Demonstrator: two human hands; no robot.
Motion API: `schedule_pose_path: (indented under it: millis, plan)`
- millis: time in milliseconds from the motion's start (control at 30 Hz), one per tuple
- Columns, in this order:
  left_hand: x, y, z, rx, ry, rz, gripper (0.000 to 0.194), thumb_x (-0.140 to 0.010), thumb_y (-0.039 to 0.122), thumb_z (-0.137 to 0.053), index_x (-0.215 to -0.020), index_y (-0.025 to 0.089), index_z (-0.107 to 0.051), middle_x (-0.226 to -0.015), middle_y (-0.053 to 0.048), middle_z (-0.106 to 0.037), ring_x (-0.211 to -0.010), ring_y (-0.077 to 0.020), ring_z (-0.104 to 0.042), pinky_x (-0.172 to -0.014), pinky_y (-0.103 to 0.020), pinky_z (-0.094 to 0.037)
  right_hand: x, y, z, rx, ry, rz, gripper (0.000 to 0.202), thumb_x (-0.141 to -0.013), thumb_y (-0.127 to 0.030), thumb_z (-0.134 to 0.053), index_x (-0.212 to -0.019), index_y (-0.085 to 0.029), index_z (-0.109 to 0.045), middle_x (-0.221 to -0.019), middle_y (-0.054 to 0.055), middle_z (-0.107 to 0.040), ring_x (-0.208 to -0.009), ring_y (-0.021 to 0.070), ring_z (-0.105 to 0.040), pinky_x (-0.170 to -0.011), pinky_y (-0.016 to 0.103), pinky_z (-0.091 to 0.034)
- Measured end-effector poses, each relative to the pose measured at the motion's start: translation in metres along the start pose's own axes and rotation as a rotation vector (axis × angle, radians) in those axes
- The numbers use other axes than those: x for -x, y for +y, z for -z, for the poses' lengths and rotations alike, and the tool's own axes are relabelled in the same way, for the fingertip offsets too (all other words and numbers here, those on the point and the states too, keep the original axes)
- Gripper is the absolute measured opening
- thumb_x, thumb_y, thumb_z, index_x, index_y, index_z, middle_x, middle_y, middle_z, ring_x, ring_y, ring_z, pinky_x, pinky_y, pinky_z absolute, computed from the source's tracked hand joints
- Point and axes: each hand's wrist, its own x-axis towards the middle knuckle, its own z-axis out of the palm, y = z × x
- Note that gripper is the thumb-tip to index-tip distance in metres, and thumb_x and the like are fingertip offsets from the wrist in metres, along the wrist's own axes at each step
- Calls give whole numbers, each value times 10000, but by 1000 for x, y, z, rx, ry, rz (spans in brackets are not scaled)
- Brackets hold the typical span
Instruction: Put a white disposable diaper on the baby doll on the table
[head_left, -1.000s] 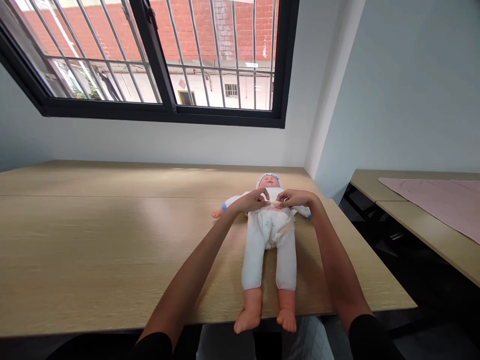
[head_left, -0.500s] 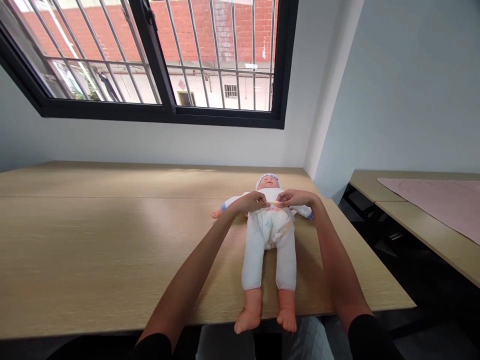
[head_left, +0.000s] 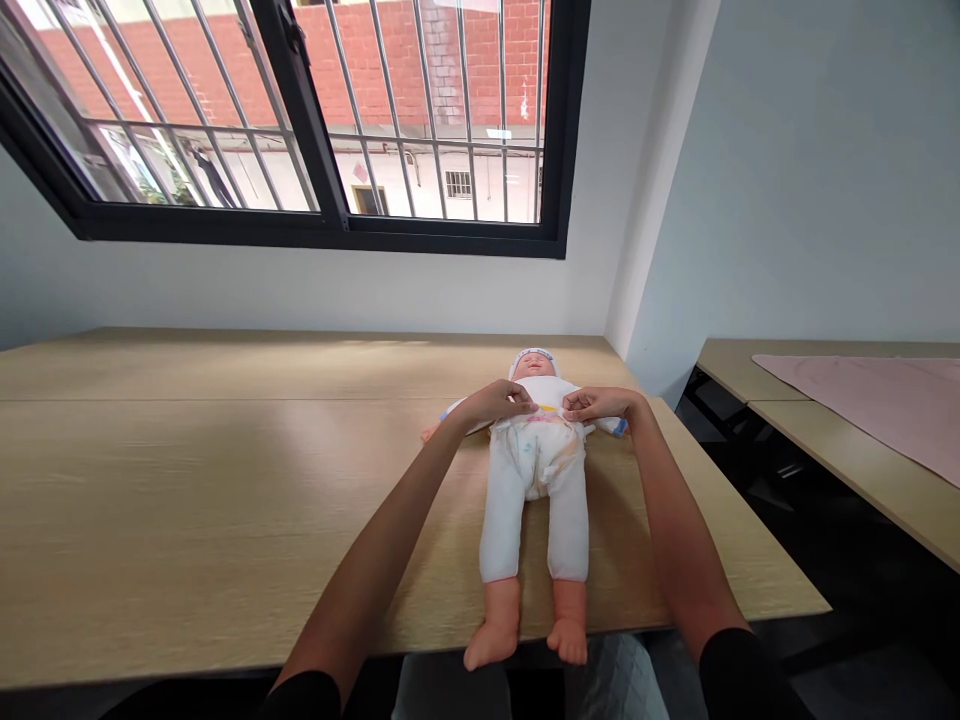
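A baby doll [head_left: 501,525] in white clothing and a cap lies on its back, head away from me, feet over the table's front edge. Around its hips is a white diaper [head_left: 537,462] with coloured prints and a yellow and pink band at the waist. My left hand [head_left: 501,401] is closed in a pinch at the left end of the diaper's waistband. On the right end of the waistband, my right hand [head_left: 596,403] pinches with thumb and fingers. What lies between the fingertips is small and partly hidden; it appears to be the diaper's edge.
The doll rests near the right end of a wooden table [head_left: 225,520]. A second table [head_left: 724,372] with a pink cloth [head_left: 870,395] stands to the right, past a dark gap. Behind are a wall and a barred window [head_left: 442,235].
My right hand has shifted slightly right and down, away from the middle of the waistband. The gap between my hands is wider, and more of the yellow and pink band shows.
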Motion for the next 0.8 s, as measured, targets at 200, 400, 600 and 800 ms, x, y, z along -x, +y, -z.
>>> schedule_pose_path:
  millis: [200,400,600,800]
  plan:
    - [-2,-2,-6,-54,-29,81,396,-723,574,-612,-715,180,-646,-642,3,-528,-600,-134,-438,-538,-254,-301,0,-9,-1,3,6,-20,419,-730,-526,-725,-880,-150,-614,-765,-13,-551,-701,102,-490,-652,236,-390]
    - [-2,2,-8,-119,-20,104,359,-733,547,-597,-695,190,-606,-668,6,-556,-590,-134,-452,-537,-255,-314,6,-46,-10,195,173,-1,429,-700,-399,-762,-1055,-177,-668,-1089,72,-655,-998,203,-590,-838,290,-454]
    - [1,12,-8,-157,-34,78,286,-737,483,-583,-793,212,-656,-777,11,-619,-689,-150,-512,-589,-240,-355,-2,-61,-22,412,214,-75,288,-718,-391,-715,-901,-169,-709,-906,47,-687,-857,190,-594,-724,262,-430]
    - [5,15,-7,-103,-31,51,276,-724,467,-603,-770,198,-644,-770,-1,-611,-707,-155,-519,-596,-244,-357,-8,-56,-21,519,108,-66,319,-793,-453,-595,-881,-155,-668,-776,18,-608,-688,134,-488,-604,245,-352]
